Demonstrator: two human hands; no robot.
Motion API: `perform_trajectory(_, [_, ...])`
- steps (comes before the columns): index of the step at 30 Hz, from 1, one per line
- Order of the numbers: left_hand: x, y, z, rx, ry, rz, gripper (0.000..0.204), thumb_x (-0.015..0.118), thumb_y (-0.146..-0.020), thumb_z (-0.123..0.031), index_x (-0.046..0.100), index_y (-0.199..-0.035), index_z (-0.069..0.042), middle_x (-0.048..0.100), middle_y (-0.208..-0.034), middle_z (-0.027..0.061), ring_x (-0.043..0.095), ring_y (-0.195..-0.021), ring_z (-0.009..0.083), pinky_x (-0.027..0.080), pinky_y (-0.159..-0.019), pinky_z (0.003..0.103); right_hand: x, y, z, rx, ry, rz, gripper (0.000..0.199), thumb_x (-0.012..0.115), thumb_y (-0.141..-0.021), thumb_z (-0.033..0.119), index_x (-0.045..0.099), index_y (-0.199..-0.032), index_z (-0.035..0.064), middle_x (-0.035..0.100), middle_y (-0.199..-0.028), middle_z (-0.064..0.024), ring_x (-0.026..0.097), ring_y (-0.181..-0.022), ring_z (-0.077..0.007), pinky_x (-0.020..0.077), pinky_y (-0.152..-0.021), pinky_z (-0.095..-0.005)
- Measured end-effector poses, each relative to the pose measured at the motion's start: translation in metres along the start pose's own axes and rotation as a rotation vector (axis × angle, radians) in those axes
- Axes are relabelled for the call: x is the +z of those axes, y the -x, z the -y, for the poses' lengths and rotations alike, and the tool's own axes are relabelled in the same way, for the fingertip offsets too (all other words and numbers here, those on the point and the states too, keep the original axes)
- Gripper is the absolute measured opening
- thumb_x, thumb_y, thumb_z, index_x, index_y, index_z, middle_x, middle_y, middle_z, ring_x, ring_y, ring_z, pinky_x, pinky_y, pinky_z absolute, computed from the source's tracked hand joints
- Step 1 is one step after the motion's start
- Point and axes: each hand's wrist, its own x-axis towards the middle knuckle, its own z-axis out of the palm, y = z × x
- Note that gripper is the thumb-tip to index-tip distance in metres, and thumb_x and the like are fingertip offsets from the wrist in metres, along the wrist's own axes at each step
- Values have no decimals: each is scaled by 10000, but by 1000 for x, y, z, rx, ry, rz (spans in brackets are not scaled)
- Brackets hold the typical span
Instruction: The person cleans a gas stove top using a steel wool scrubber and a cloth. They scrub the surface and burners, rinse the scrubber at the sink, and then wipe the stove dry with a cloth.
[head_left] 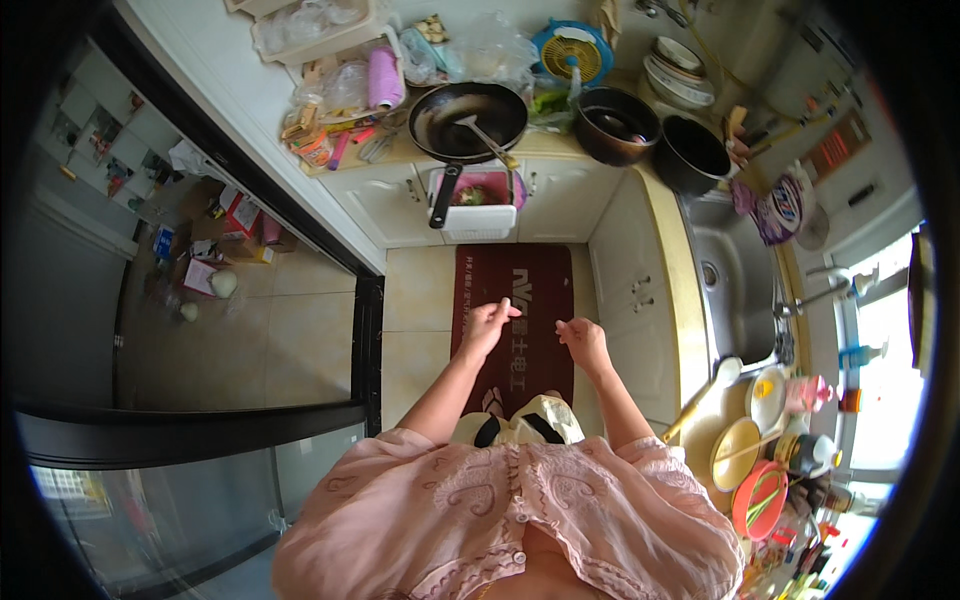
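Observation:
Both bare hands hang in front of me above a dark red floor mat (515,360), a short gap between them. My left hand (487,328) has loosely bent fingers, its thumb and a fingertip apart and pointing right. No object shows in it. My right hand (585,343) is curled, its thumb side turned toward the left hand, and nothing is visible in its fingers. Neither hand touches anything. Ahead on the counter rests a black wok (440,110) with a metal spatula (485,135) lying in it, its dark handle (446,195) jutting over the edge.
A white bin with a pink liner (482,222) hangs at the cabinet front below the wok. Two dark pots (617,125) stand right of it. Along the right run a steel sink (735,270) and bowls (737,452). A black-framed glass door (200,435) lies left.

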Motion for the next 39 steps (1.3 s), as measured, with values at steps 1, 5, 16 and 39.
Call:
perform_trajectory(1, [1, -7, -2, -29, 20, -5, 430, 457, -905, -388, 660, -847, -14, 660, -831, 71, 588, -756, 135, 467, -720, 286, 1, -8, -3, -15, -28, -10, 244, 605, -822, 211, 616, -758, -25, 628, -675, -119, 632, -634, -192, 499, -598, -286])
perform_trajectory(5, [7, -35, -17, -134, 71, -7, 592, 333, -906, -510, 665, -874, -20, 659, -872, 79, 584, -802, 158, 455, -761, 296, 0, -42, -33, -49, -66, -24, 163, 614, -798, 153, 613, -817, -9, 632, -752, -120, 641, -698, -203, 515, -651, -289])
perform_trajectory(16, [25, -142, -69, 90, 55, -24, 434, 484, -895, -334, 623, -637, -14, 639, -723, 81, 587, -744, 146, 434, -717, 271, -43, -163, -5, -170, -143, -54, 133, 606, -785, 102, 604, -850, -15, 628, -732, -105, 634, -677, -162, 501, -628, -265])
perform_trajectory(39, [-72, -372, -278, 604, -143, -51, 116, 634, -789, -122, 605, -855, -31, 601, -757, 7, 532, -680, 63, 425, -625, 211, -223, -479, 257, -884, 74, -351, 111, 589, -776, 79, 580, -837, -13, 581, -797, -146, 603, -686, -268, 486, -620, -331])
